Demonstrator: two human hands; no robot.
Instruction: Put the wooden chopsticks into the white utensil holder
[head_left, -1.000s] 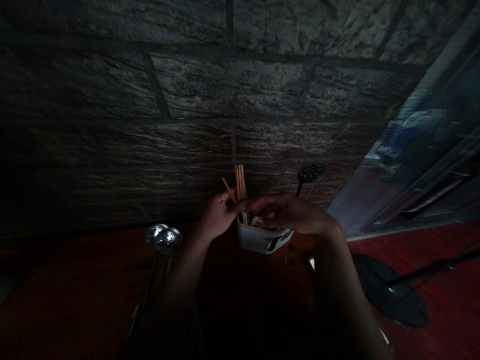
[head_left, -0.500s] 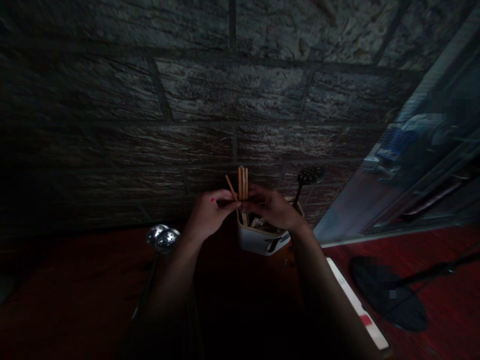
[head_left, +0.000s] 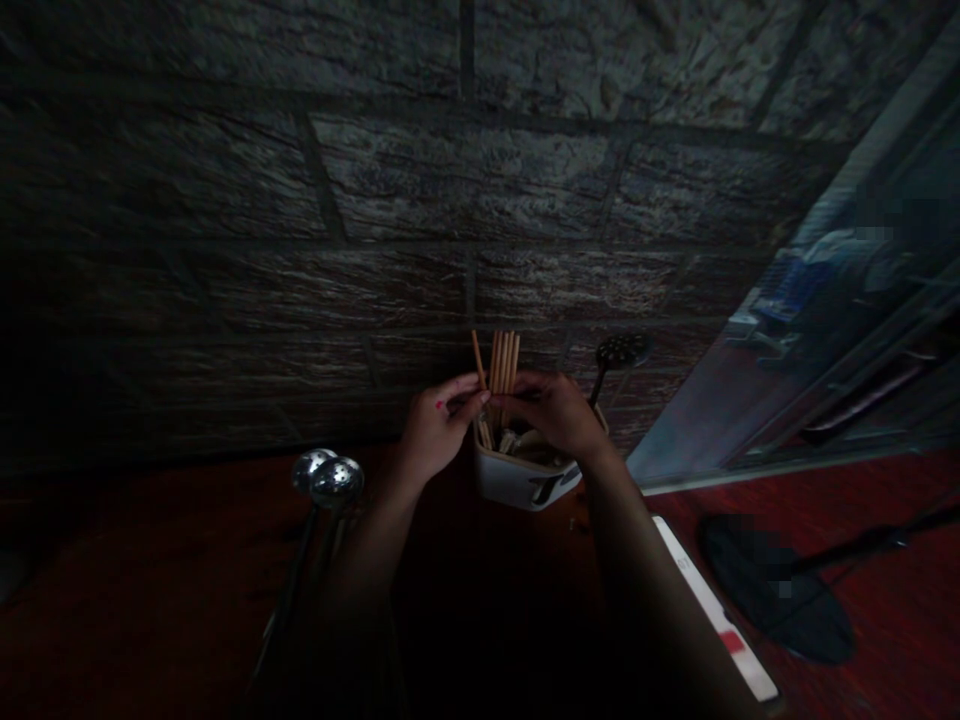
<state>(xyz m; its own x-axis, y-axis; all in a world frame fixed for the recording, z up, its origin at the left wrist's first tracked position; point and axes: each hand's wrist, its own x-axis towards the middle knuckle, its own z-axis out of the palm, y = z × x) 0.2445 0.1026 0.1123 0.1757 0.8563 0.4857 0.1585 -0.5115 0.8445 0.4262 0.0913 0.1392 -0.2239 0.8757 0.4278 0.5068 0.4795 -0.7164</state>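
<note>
Several wooden chopsticks (head_left: 505,362) stand upright in a bundle, and my right hand (head_left: 556,412) is closed around their lower part from the right. On the left, my left hand (head_left: 436,420) pinches a single chopstick (head_left: 478,358) that leans leftward, its fingertips meeting those of the right hand. Just below both hands sits a white container (head_left: 517,480) with a dark mark on its front. Inside it are more sticks and some pale small items I cannot make out. A dark perforated skimmer (head_left: 622,348) rises from the container's right side.
Two shiny perforated ladles (head_left: 336,482) lie to the left on the dark red-brown surface. A stone-block wall (head_left: 465,200) stands behind. At the right are a long white object with a red patch (head_left: 712,605), a black round base with a pole (head_left: 780,585) and a glass panel (head_left: 750,340).
My right hand has come from over the container to the chopsticks and now grips the bundle, which has shifted right and fanned out. The single chopstick moved right and stands more upright.
</note>
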